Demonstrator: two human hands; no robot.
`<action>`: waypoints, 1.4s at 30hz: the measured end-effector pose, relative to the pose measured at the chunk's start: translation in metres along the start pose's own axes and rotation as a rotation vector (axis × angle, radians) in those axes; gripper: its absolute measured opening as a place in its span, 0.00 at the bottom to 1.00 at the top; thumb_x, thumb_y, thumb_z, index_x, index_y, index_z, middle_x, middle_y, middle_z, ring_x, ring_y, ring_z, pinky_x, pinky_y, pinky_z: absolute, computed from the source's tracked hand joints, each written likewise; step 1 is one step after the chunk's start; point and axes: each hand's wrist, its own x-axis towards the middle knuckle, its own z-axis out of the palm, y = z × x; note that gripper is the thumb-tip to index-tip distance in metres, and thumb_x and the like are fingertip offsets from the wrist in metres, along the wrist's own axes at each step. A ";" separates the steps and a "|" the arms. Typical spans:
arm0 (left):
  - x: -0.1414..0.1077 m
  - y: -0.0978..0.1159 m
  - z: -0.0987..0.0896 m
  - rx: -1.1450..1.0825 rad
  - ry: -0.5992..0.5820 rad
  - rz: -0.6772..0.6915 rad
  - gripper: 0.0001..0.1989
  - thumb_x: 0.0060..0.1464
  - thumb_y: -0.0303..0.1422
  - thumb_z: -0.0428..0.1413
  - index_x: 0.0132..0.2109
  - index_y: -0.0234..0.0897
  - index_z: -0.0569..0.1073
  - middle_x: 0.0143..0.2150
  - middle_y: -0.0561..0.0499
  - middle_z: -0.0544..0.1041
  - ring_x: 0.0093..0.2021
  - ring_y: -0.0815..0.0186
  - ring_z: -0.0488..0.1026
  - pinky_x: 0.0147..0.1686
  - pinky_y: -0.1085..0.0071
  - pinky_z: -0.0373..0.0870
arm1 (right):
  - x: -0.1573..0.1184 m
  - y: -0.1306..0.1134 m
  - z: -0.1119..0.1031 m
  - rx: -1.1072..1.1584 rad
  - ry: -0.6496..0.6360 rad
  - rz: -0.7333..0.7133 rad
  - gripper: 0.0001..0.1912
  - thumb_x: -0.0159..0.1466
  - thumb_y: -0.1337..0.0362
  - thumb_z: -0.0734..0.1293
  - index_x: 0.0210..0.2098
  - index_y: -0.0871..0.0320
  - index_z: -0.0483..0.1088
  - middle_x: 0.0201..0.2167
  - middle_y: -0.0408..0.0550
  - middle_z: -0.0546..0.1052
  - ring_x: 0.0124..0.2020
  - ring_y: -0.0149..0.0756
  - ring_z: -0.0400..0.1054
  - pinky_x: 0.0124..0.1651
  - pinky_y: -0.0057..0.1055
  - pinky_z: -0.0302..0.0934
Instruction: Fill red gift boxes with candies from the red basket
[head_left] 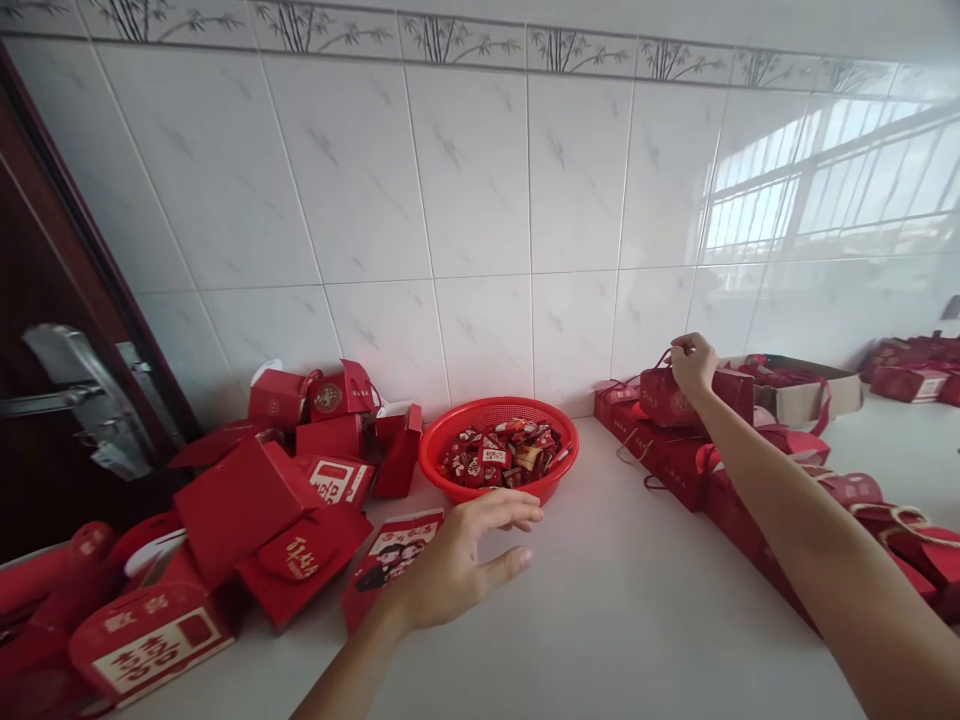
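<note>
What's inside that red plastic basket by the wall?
A heap of small wrapped packets, mostly red, lies in the red basket. The top ones cover whatever is underneath, so the bottom can't be seen.

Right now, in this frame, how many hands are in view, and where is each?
2. The left hand is in front of the red basket, fingers spread; the right hand is at the top of a red box, toward the wall.
</note>
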 end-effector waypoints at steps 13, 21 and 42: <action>-0.001 -0.006 -0.003 0.009 -0.029 0.013 0.14 0.59 0.36 0.59 0.52 0.44 0.78 0.59 0.48 0.74 0.59 0.59 0.71 0.59 0.63 0.68 | -0.014 0.036 0.004 -0.239 -0.141 -0.095 0.05 0.50 0.71 0.60 0.21 0.54 0.63 0.20 0.46 0.72 0.28 0.39 0.65 0.38 0.34 0.60; -0.001 -0.005 -0.003 0.006 -0.043 0.032 0.13 0.58 0.36 0.59 0.49 0.43 0.79 0.58 0.47 0.76 0.57 0.58 0.73 0.57 0.64 0.70 | -0.019 0.034 0.008 -0.364 -0.307 -0.310 0.05 0.52 0.70 0.61 0.23 0.56 0.65 0.27 0.49 0.74 0.28 0.37 0.63 0.34 0.32 0.56; -0.072 -0.055 -0.081 0.375 0.352 -0.441 0.22 0.56 0.43 0.54 0.52 0.38 0.77 0.53 0.44 0.80 0.52 0.54 0.78 0.53 0.60 0.73 | -0.104 -0.062 0.022 -0.087 -0.536 -0.390 0.05 0.58 0.69 0.63 0.32 0.57 0.71 0.34 0.51 0.77 0.34 0.39 0.71 0.42 0.39 0.65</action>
